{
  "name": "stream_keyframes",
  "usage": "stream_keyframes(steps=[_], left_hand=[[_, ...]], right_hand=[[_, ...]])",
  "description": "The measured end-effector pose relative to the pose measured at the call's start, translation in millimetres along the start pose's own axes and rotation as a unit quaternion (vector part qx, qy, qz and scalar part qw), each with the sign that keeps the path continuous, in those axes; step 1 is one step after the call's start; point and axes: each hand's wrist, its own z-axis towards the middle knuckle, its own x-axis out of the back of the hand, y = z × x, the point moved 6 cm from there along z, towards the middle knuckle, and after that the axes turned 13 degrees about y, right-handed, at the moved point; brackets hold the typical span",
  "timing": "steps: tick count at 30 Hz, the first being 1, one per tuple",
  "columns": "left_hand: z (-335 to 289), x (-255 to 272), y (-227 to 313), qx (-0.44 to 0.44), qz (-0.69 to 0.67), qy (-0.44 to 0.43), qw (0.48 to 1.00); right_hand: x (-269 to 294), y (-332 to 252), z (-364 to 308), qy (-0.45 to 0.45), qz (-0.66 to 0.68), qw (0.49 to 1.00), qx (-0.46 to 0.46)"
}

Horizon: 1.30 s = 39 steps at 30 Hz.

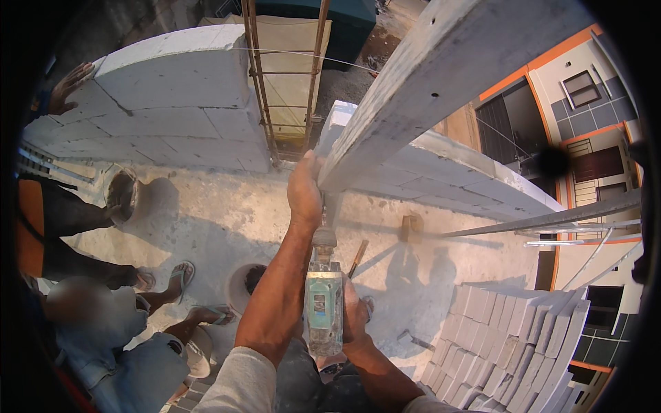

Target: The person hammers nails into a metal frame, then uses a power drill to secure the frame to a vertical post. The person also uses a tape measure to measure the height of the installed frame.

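My right hand (354, 315) is closed around the grip of a dusty green power drill (323, 310), its fingers partly hidden by the drill body. The drill points away from me, its chuck and bit toward the lower end of a grey concrete post (385, 110). The bit's tip is hard to make out there. Against the left side of that post rests my left hand (305, 189), fingers stretched along it and partly out of sight. My left forearm passes just left of the drill.
A light block wall (172, 96) runs left, where another person's hand (67, 86) rests. People stand or sit at lower left beside buckets (124, 196). A rebar frame (282, 72) rises between walls. Stacked blocks (496, 337) and a hammer (359, 256) lie right of me.
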Motion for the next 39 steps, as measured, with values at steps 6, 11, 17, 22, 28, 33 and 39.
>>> stream_keyframes(steps=[6,11,17,22,28,33,39], left_hand=[[-2.7,-3.5,6.3,-0.020,0.006,-0.012,1.000],[-0.9,-1.2,1.2,0.014,0.003,-0.027,1.000],[3.3,-0.1,-6.6,0.029,-0.019,-0.025,0.999],[2.5,2.1,-2.9,-0.007,0.021,-0.011,1.000],[2.8,1.2,-1.6,-0.006,0.021,-0.023,1.000],[3.4,1.4,-1.7,0.010,0.048,-0.024,0.999],[-1.1,2.0,8.7,-0.066,0.075,-0.011,0.995]], right_hand=[[-1.7,3.7,-2.0,-0.044,-0.028,0.997,-0.047],[-3.5,7.9,-2.4,-0.080,-0.006,0.993,-0.089],[0.2,2.7,3.5,-0.049,-0.035,0.998,-0.035],[1.0,-3.0,7.8,-0.010,-0.023,1.000,0.015],[0.6,-2.0,8.3,-0.020,-0.023,0.999,0.015],[2.2,-5.2,11.9,-0.010,-0.035,0.999,0.041],[5.4,-7.8,16.5,-0.003,-0.038,0.998,0.053]])
